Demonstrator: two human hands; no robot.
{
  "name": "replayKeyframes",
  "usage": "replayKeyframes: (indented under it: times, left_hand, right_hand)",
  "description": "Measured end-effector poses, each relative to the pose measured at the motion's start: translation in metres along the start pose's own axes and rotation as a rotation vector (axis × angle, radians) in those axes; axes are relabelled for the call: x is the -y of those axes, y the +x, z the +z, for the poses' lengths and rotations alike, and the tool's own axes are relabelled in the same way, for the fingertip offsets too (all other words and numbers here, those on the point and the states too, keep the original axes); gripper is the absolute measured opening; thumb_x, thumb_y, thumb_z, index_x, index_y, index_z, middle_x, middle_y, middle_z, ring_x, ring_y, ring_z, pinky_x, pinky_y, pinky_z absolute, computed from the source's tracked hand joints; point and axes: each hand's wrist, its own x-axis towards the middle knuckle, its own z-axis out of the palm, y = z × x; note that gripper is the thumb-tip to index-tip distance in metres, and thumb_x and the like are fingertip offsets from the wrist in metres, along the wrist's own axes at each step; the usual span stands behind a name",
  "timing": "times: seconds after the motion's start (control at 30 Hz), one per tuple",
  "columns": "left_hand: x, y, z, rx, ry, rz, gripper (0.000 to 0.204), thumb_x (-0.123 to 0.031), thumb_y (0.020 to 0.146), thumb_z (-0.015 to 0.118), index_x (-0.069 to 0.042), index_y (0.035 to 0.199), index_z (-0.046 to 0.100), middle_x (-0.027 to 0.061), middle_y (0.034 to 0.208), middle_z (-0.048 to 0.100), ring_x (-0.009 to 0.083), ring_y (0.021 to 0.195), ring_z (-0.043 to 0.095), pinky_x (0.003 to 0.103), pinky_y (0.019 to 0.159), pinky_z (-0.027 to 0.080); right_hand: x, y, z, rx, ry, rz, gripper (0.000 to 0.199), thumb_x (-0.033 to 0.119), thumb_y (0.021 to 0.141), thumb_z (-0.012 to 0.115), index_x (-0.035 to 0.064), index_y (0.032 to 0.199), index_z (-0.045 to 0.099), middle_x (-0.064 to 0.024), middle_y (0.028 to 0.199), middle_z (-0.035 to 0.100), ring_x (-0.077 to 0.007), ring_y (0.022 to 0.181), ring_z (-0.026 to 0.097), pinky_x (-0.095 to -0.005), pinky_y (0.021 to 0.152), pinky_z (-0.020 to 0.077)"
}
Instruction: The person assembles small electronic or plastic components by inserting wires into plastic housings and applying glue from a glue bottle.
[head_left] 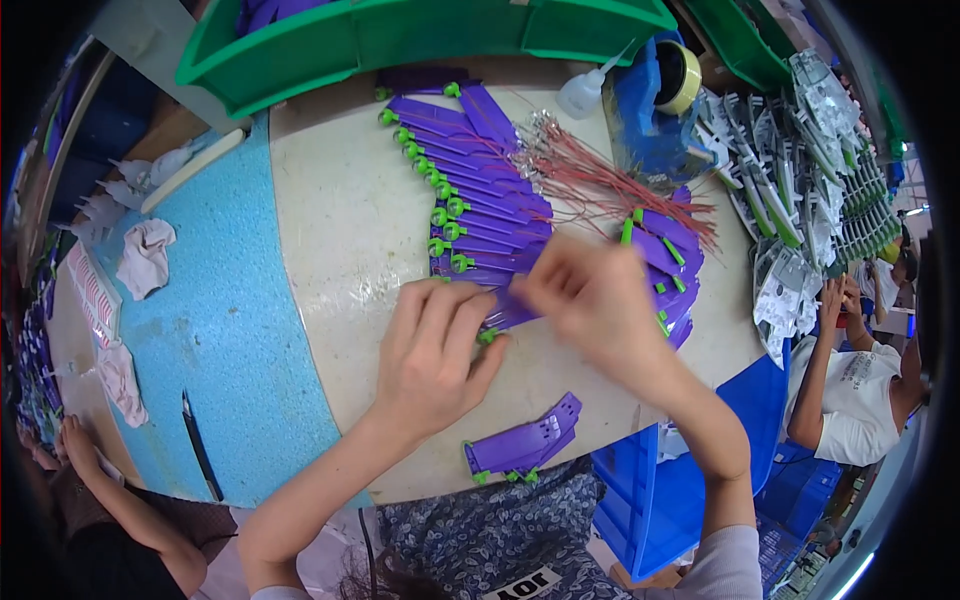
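Note:
My left hand (430, 345) is closed on a purple plastic part (513, 312) with a green end piece, at the near end of a row. My right hand (590, 300) is smeared by motion, its fingertips close to the same part; whether it pinches anything is unclear. Beyond my hands, several long purple parts (480, 180) lie overlapped, most with round green ends on their left. Thin red wires (620, 180) with silvery tips lie across them. To the right is another group of purple parts (665, 255) with green strips. Nearer me sits a small purple stack (525, 435).
A green bin (350, 45) stands along the far edge. Right of it are a white nozzle bottle (580, 95), a blue tape dispenser (650, 130) and piled grey-green parts (790, 180). A black-handled tool (200, 445) lies on the blue mat (240, 350). Other people work at both sides.

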Motion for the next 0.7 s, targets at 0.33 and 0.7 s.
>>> replayKeyframes:
  times: [0.33, 0.7]
  left_hand:
    - [-0.032, -0.053, -0.036, 0.364, -0.335, 0.136, 0.035, -0.013, 0.074, 0.077, -0.002, 0.107, 0.07, 0.009, 0.108, 0.062, 0.0268, 0.097, 0.06, 0.037, 0.081, 0.053]
    - [-0.016, -0.02, -0.01, 0.144, 0.178, 0.032, 0.049, -0.021, 0.077, 0.077, -0.002, 0.121, 0.065, 0.0057, 0.121, 0.062, 0.0252, 0.103, 0.057, 0.036, 0.079, 0.051]
  right_hand:
    - [-0.043, 0.123, -0.023, -0.437, -0.652, -0.061, 0.015, 0.007, 0.084, 0.066, -0.0005, 0.095, 0.072, -0.0194, 0.093, 0.068, -0.0399, 0.081, 0.067, -0.0501, 0.074, 0.0534]
    - [0.053, 0.015, -0.044, -0.578, -0.298, -0.627, 0.016, -0.004, 0.078, 0.074, -0.0017, 0.092, 0.066, -0.0156, 0.085, 0.066, -0.0282, 0.069, 0.065, -0.034, 0.058, 0.0514]
